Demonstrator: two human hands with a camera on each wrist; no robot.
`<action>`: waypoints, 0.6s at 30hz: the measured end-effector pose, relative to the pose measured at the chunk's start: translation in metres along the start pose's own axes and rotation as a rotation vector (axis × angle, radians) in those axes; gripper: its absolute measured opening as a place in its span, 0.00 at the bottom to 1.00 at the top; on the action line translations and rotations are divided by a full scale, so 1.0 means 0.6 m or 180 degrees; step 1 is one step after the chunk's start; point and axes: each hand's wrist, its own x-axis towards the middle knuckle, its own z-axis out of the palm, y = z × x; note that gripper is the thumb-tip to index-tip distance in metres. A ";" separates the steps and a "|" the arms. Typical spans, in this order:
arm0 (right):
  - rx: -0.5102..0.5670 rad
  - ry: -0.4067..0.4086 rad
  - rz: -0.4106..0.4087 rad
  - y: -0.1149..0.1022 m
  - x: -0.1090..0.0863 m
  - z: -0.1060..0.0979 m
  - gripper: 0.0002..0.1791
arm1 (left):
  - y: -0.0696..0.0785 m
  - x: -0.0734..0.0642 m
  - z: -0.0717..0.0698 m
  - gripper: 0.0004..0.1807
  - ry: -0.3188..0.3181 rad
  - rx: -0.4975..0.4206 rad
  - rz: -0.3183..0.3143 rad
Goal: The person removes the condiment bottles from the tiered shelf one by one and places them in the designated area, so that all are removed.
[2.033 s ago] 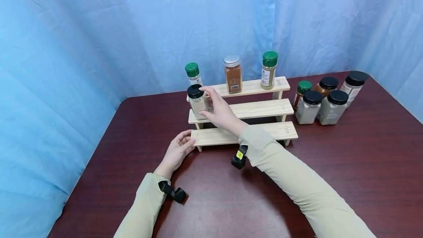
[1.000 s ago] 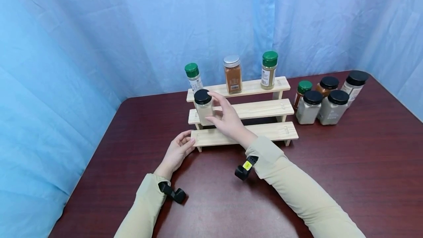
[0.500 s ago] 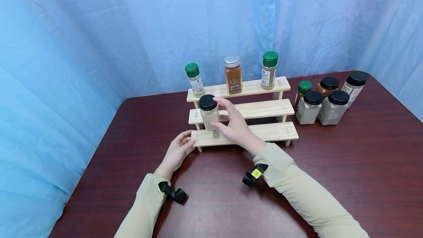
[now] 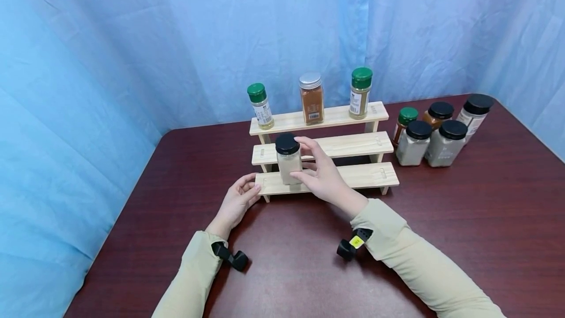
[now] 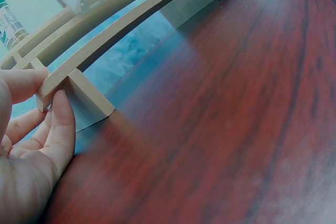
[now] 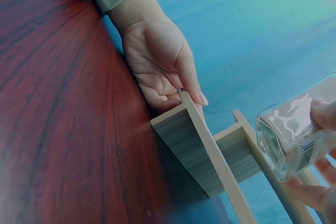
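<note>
In the head view my right hand (image 4: 327, 179) grips a black-lidded spice jar (image 4: 289, 167) of pale powder, thumb in front and fingers behind. The jar is upright in front of the left part of the lowest step of a three-tier wooden spice rack (image 4: 362, 175). In the right wrist view, the glass base of the jar (image 6: 294, 135) hangs clear above the lowest plank. My left hand (image 4: 236, 203) pinches the left end of that lowest step. The left wrist view has the thumb over the plank (image 5: 79, 66) and a finger underneath it.
The top step bears a green-lidded jar (image 4: 263, 112), a silver-lidded jar (image 4: 312, 102) and another green-lidded jar (image 4: 358, 99). Several more spice jars, including a black-lidded one (image 4: 412, 148), stand together on the dark red table (image 4: 282, 259) right of the rack. Blue curtains (image 4: 212, 53) hang behind.
My right hand has carried the jar down, towards me and slightly right, from the middle step's left end to the lowest step. The left hand stays on the rack's end.
</note>
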 end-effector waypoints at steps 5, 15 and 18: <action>0.0006 -0.0003 0.0116 -0.001 -0.011 -0.010 0.41 | -0.001 -0.001 0.000 0.27 0.0007 -0.0004 -0.0001; -0.0214 0.0043 0.0091 -0.007 -0.044 -0.046 0.37 | -0.002 -0.001 0.000 0.27 0.0008 0.0000 -0.0004; -0.0248 0.0072 0.0111 -0.009 -0.051 -0.057 0.37 | -0.001 0.000 0.001 0.27 0.0019 -0.0017 0.0009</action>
